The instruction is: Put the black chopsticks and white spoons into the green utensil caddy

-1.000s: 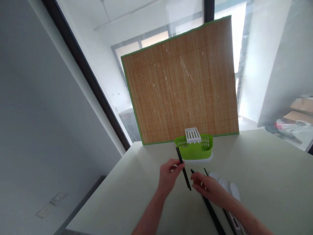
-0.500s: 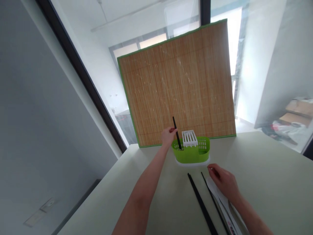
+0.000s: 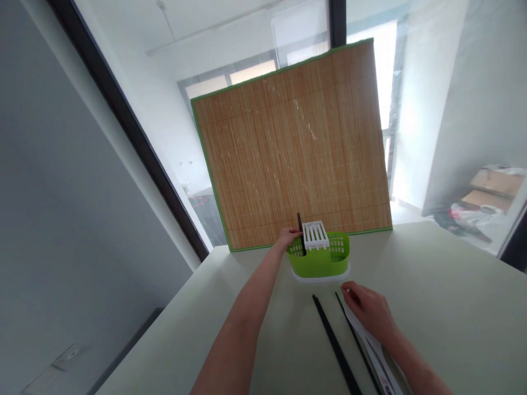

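My left hand (image 3: 289, 237) grips black chopsticks (image 3: 301, 227) near the upper part; their lower ends are down inside the left compartment of the green utensil holder (image 3: 319, 267). A white slatted rack (image 3: 316, 235) sits across the holder's middle. My right hand (image 3: 365, 304) hovers or rests over white spoons (image 3: 376, 351), its fingers curled; whether it holds anything I cannot make out. To the left of that hand lie a thick pair of black chopsticks (image 3: 335, 343) and a thin black chopstick (image 3: 357, 340) on the white table.
A bamboo mat (image 3: 288, 153) with green edging leans on the window behind the holder. The white table (image 3: 436, 285) extends to both sides. A grey wall (image 3: 82, 219) stands at left. Cardboard (image 3: 489, 189) lies beyond the glass at right.
My left hand has lowered the chopsticks deeper into the holder's left compartment, and they now stand more upright. My right hand keeps about the same place. The view has shifted slightly.
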The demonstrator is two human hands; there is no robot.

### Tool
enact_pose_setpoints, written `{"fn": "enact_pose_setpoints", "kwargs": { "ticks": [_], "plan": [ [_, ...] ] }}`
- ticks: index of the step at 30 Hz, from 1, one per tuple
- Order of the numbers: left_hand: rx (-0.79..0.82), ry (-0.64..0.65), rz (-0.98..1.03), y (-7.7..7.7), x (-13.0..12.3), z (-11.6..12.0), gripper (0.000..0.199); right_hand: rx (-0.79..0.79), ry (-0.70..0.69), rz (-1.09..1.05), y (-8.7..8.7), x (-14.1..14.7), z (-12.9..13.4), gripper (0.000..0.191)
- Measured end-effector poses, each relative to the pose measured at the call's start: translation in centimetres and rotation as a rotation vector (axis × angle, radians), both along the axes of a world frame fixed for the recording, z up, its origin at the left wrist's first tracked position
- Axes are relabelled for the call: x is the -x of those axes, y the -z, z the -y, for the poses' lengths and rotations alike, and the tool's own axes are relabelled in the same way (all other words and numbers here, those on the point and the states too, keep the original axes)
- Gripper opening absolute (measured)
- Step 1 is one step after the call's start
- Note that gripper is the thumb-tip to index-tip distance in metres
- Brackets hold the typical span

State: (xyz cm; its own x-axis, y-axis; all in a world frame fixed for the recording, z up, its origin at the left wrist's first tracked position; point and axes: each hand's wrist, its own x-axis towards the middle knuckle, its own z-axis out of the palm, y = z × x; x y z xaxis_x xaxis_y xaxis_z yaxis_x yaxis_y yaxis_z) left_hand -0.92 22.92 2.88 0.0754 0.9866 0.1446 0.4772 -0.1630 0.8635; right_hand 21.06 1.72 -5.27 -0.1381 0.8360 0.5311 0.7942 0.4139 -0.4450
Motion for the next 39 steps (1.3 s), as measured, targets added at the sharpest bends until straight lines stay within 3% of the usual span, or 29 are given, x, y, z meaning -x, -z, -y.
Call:
{"fn": "enact_pose_setpoints", "kwargs": {
  "ticks": [6,16,23,27,31,34,36,39],
  "plan": [
    [-0.032,0.086,-0.077,-0.1,0.1,-0.1,0.018,0.000,0.002,0.011,-0.1,0.1,0.0,0.022],
    [-0.032,0.092,-0.146,-0.1,-0.3,-0.8,0.016,0.013,0.000,0.022,0.0,0.0,0.0,0.023],
    [-0.040,0.089,-0.189,-1.3,-0.7,0.4,0.012,0.034,0.001,0.032,-0.1,0.0,-0.1,0.022],
    [-0.099,-0.009,-0.206,-2.3,-0.4,1.8,0.017,0.047,-0.004,0.043,-0.1,0.0,-0.1,0.022],
    [-0.272,-0.181,-0.176,-3.0,0.0,5.9,0.030,0.061,-0.014,0.072,-0.1,0.1,0.0,0.021],
    [-0.569,-0.254,-0.104,-2.4,-0.4,11.8,0.027,0.092,-0.055,0.150,-0.2,0.6,0.2,0.019],
    [-0.710,-0.239,-0.093,-1.0,-1.0,16.5,0.025,0.120,-0.096,0.212,-0.3,1.2,0.7,0.015],
    [-0.712,-0.150,-0.190,2.4,-2.0,23.3,0.025,0.148,-0.155,0.285,-0.2,2.4,1.8,0.010]
  ]
}}
